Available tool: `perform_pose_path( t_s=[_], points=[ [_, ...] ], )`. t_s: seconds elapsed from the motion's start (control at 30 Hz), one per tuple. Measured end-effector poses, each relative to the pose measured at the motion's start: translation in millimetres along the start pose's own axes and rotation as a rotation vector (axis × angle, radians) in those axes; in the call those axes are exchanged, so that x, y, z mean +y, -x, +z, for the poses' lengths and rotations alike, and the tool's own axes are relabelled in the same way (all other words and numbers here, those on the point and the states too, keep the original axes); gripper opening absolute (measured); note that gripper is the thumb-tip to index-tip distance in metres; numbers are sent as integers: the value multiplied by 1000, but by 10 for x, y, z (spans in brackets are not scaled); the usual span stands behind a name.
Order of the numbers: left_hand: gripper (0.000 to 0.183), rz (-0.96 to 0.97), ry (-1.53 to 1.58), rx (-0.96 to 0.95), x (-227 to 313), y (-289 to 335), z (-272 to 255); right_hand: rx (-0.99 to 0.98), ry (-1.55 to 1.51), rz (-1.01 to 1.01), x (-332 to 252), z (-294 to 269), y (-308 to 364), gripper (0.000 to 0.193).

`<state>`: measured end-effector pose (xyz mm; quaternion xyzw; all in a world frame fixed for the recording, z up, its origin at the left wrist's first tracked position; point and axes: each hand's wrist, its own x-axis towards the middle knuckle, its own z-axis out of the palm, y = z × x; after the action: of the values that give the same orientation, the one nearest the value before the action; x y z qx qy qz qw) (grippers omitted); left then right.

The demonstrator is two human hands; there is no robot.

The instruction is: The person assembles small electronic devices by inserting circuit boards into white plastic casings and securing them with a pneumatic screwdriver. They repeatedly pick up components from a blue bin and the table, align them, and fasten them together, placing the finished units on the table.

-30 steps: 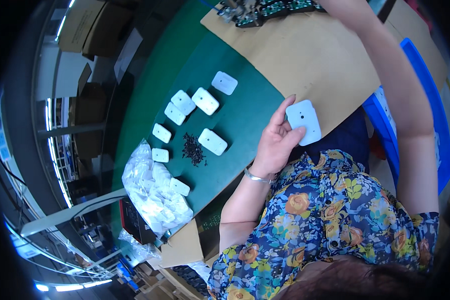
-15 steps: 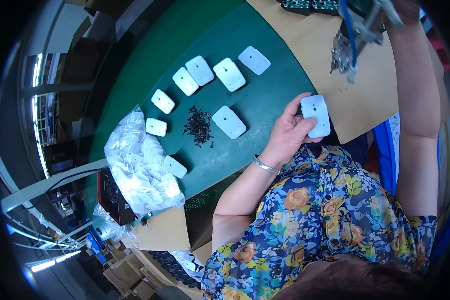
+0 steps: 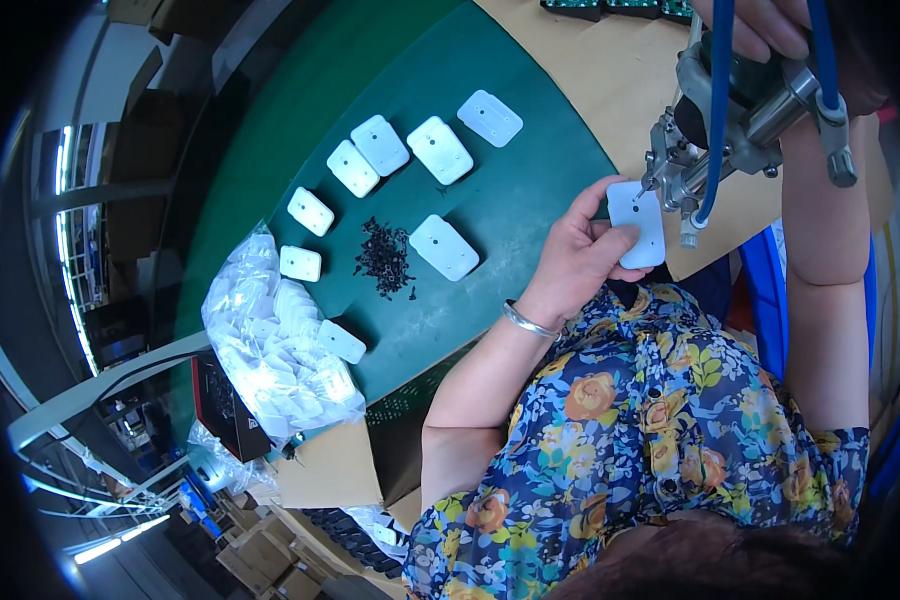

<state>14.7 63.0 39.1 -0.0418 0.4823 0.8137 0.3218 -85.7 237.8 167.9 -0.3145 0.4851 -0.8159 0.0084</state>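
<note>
So there's a clear bag (image 3: 270,350) at the bench's (image 3: 530,130) near left corner, stuffed with loose white plates, with one more plate (image 3: 342,341) right by its side. Next to it is a black box (image 3: 225,405) with a red edge, can't make out what's in it. A blue bin (image 3: 767,300) sits off the bench's right end, mostly behind the forearm, so no clue what it holds.

Left arm comes up bent from below, bangle (image 3: 530,320) on the wrist. The left hand (image 3: 582,245) is pinching a white plate (image 3: 644,218), thumb on top and fingers underneath. Right arm reaches way forward on the right, and the right hand (image 3: 760,28) is curled around a metal tool (image 3: 735,140) with blue hoses, though it's partly cut off up top.

The pinched plate is just past the left thumb, near the cardboard (image 3: 590,80) at the bench's right end. The tool's tip is at its far end, can't tell if they touch. Dark screws (image 3: 385,258) are heaped mid-bench, among more white plates.
</note>
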Motion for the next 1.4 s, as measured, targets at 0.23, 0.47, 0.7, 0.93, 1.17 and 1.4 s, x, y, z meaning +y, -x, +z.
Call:
perform_pose_path(
  t_s=[0.23, 0.47, 0.7, 0.93, 1.17, 1.4],
  points=[
    [46, 7, -7, -8, 56, 0, 5, 2, 16, 4, 5, -2, 4, 25],
    [44, -25, 19, 2, 57, 7, -8, 4, 13, -2, 36, -22, 49, 26],
    [44, -14, -7, 22, 45, -19, -11, 27, 52, -30, -63, -27, 100, 28],
    [45, 56, -66, 176, 10, 215, -416, 25, 51, -28, 11, -28, 128, 29],
    [35, 125, -36, 179, -61, 8, -226, 50, 74, -41, -53, -37, 138, 30],
    [39, 48, 131, 79, -21, -58, -107, 55, 93, -42, -41, -55, 173, 32]
  ],
)
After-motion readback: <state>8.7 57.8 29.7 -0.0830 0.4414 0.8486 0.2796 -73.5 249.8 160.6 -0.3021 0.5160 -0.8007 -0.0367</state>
